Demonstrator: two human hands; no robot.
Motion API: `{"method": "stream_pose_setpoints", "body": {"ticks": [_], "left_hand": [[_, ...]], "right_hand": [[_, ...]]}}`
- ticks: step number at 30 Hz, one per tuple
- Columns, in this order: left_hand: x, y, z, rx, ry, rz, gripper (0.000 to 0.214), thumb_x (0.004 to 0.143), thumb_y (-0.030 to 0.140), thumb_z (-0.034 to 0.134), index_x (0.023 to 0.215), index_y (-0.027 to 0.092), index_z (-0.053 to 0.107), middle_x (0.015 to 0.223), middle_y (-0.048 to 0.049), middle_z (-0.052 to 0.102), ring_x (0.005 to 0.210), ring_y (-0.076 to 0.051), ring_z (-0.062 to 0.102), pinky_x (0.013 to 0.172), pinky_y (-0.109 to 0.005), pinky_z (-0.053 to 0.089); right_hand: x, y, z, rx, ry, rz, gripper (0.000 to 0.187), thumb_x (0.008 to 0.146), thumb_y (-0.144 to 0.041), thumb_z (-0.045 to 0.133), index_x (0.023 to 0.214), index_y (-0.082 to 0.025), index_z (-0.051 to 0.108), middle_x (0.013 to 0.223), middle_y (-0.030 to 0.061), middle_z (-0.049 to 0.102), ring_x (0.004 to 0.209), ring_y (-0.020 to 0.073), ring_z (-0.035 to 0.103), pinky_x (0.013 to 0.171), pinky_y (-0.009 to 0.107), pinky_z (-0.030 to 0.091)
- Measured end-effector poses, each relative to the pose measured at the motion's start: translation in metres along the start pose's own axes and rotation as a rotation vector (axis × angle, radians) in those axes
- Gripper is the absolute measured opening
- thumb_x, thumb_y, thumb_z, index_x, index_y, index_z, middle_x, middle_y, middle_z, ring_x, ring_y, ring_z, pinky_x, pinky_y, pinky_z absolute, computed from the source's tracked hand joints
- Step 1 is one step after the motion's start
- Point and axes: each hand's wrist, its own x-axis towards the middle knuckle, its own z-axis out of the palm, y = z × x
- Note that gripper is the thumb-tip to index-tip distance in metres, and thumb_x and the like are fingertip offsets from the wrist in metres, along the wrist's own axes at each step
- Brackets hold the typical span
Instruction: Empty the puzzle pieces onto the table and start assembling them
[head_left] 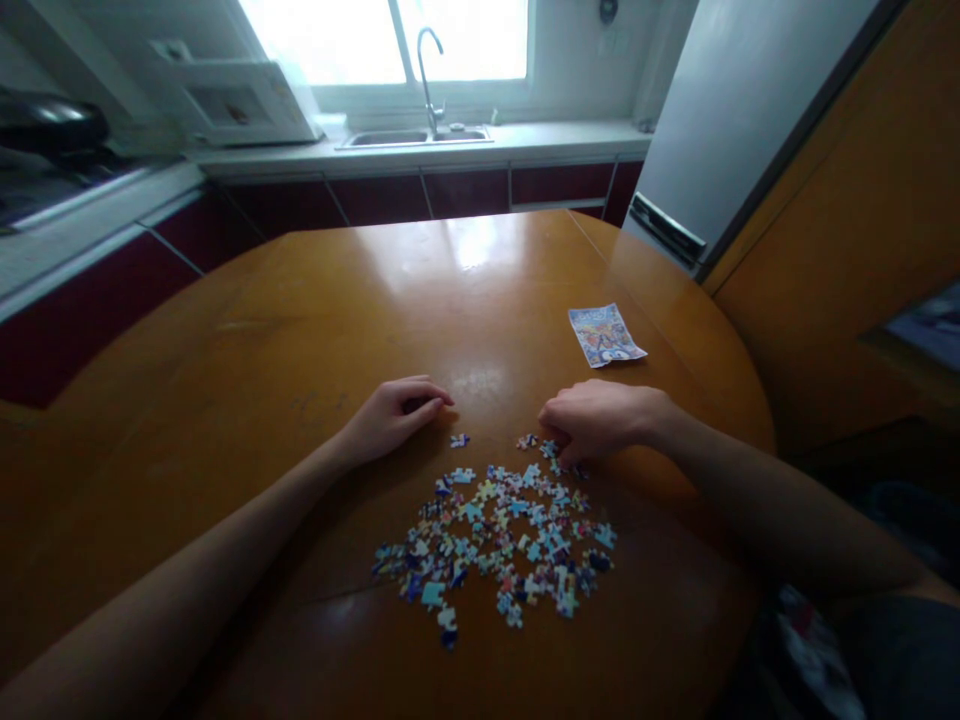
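Observation:
A scatter of small colourful jigsaw pieces point(502, 535) lies on the round wooden table point(315, 300) in front of me. My left hand point(394, 415) rests on the table just left of a single loose piece point(460, 440), fingers curled loosely with nothing seen in them. My right hand point(592, 418) sits at the far right edge of the pile, fingers curled down and pinching among a few pieces point(536, 443); what it holds is hidden under the fingers.
A small printed picture card point(605, 335) lies on the table to the far right. Behind the table run a kitchen counter with a sink and tap point(427, 100), a dark pan point(52, 125) at left, and a grey fridge point(720, 120) at right.

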Motion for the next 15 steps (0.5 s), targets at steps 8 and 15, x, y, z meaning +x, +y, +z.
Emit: {"method": "stream_pose_setpoints", "body": {"ticks": [8,15], "left_hand": [[0.0,0.0,0.0,-0.001,-0.001,0.001,0.023,0.095,0.033,0.056,0.094,0.018,0.074,0.088,-0.0042,0.07,0.08,-0.014,0.063,0.071,-0.024,0.047],[-0.001,-0.002,0.0,0.003,-0.003,-0.006,0.023,0.095,0.033,0.056,0.095,0.018,0.074,0.088,-0.0047,0.07,0.079,-0.015,0.062,0.073,-0.026,0.048]], "right_hand": [[-0.002,0.004,-0.002,0.007,-0.045,0.008,0.034,0.065,-0.042,0.083,0.09,-0.02,0.075,0.087,0.0059,0.074,0.076,0.0215,0.066,0.056,0.027,0.037],[-0.009,-0.006,-0.004,0.007,-0.031,0.023,0.031,0.069,-0.043,0.081,0.088,-0.019,0.074,0.085,0.0069,0.074,0.076,0.0225,0.068,0.057,0.027,0.039]]}}
